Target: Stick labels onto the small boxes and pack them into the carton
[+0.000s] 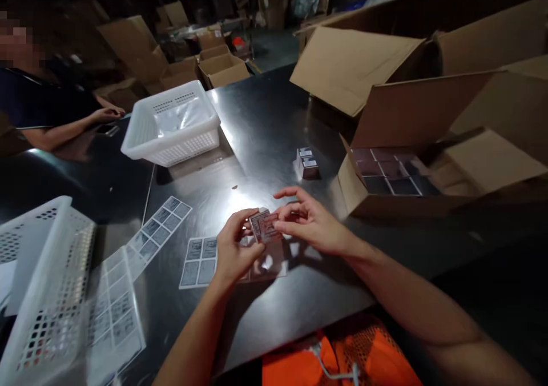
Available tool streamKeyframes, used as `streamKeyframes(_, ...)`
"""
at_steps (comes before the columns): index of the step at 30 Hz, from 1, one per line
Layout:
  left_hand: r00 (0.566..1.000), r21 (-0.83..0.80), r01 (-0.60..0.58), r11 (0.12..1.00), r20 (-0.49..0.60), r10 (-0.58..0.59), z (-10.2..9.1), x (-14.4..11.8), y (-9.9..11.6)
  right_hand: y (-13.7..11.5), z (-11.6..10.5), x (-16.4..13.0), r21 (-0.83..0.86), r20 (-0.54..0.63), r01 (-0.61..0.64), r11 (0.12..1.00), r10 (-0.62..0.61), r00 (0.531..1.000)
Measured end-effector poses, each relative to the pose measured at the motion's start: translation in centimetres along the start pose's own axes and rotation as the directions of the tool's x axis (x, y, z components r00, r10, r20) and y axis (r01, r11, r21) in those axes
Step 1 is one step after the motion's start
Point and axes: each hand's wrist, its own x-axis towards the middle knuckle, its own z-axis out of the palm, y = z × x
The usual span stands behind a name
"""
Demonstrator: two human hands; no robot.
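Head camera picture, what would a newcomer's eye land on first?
At centre, the left hand and right hand pinch a small reddish printed box above the glossy black table. Right of them sits an open brown cardboard carton; a white perforated plastic basket stands behind.

Both bare forearms reached forward and met above the dark table (274,117). The left hand (233,249) curled, fingers bent and thumb pinching inward. The right hand (308,220) faced it, thumb and fingertips closed toward the left, index finger (291,192) stretched out above.
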Motion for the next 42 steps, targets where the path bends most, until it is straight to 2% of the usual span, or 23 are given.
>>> streamKeyframes(6, 1.000, 0.011, 0.000, 1.000, 0.027, -0.001, 0.0, -0.2, 0.2, 0.3, 0.4, -0.1, 0.027, -0.056, -0.090, 0.996, 0.091, 0.994)
streamKeyframes(14, 0.998, 0.092, -0.047, 0.995, 0.044, 0.043, 0.0, -0.4, 0.2, 0.6, 0.3, 0.0, 0.001, -0.077, -0.086, 0.996, 0.086, 0.993)
streamKeyframes(22, 0.996, 0.065, -0.089, 0.994, 0.035, 0.087, 0.0, -0.4, 0.5, 0.6, 0.2, 0.0, -0.014, -0.082, -0.084, 0.996, 0.083, 0.993)
streamKeyframes(27, 0.997, 0.078, -0.078, 0.994, 0.030, 0.076, 0.1, -0.4, 0.6, 0.8, 0.6, -0.1, -0.051, -0.103, -0.067, 0.996, 0.061, 0.993)
streamKeyframes(30, 0.998, 0.098, -0.063, 0.993, 0.034, 0.060, 0.3, -0.6, 0.5, 1.2, 0.8, -0.2, -0.120, -0.149, -0.043, 0.992, 0.025, 0.988)
streamKeyframes(34, 0.999, 0.044, 0.005, 0.999, 0.035, -0.007, 0.4, -0.5, 0.4, 1.4, -0.5, 0.2, -0.383, -0.253, -0.057, 0.922, -0.045, 0.967)
streamKeyframes(36, 0.998, -0.021, 0.057, 0.998, -0.002, -0.057, 0.0, -0.2, 0.3, 1.2, -1.4, 0.4, -0.514, -0.208, -0.063, 0.856, -0.053, 0.977)
streamKeyframes(38, 0.987, -0.069, 0.113, 0.991, -0.108, -0.120, -0.7, 0.4, 0.0, 1.2, -1.5, 0.4, -0.632, -0.048, 0.005, 0.775, -0.045, 0.998)
streamKeyframes(40, 0.945, -0.085, 0.172, 0.981, -0.267, -0.188, -1.5, 1.2, -0.4, 1.8, -0.6, 0.2, -0.738, 0.152, 0.143, 0.660, -0.044, 0.987)
streamKeyframes(42, 0.890, -0.067, 0.214, 0.974, -0.398, -0.223, -2.3, 1.8, -0.7, 3.0, 1.1, -0.1, -0.810, 0.288, 0.271, 0.521, -0.049, 0.956)
